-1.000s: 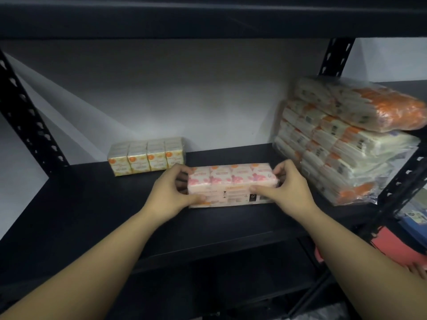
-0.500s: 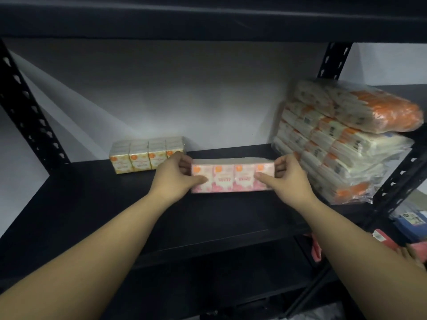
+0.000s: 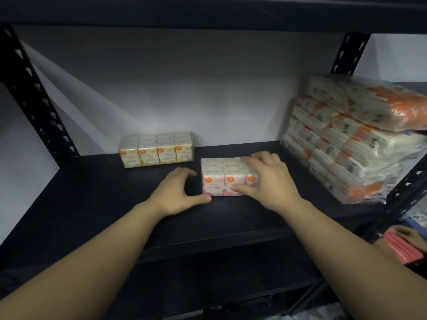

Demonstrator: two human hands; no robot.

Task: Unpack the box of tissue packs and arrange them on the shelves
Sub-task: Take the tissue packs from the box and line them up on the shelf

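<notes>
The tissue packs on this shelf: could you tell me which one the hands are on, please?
The pink tissue pack at mid-shelf. The right hand grips it, and the left hand touches its left end. The yellow tissue pack behind and the wrapped stack at right go untouched.

Place: a store room or the back of a shop.
Rack: a black metal shelf [image 3: 97,211] with a post full of holes [image 3: 34,93], the kind used for keeping stock.
Wall: a plain white wall [image 3: 184,88] right behind the shelf.
Goods: many of the same thing. A yellow tissue pack [image 3: 157,150] stands at the back of the shelf by the wall. A pink tissue pack [image 3: 217,179] sits near the middle of the shelf. A big pile of wrapped tissue bundles [image 3: 355,144] fills the right end of the shelf.
Light: dim, with dark shadow under the shelf.
</notes>
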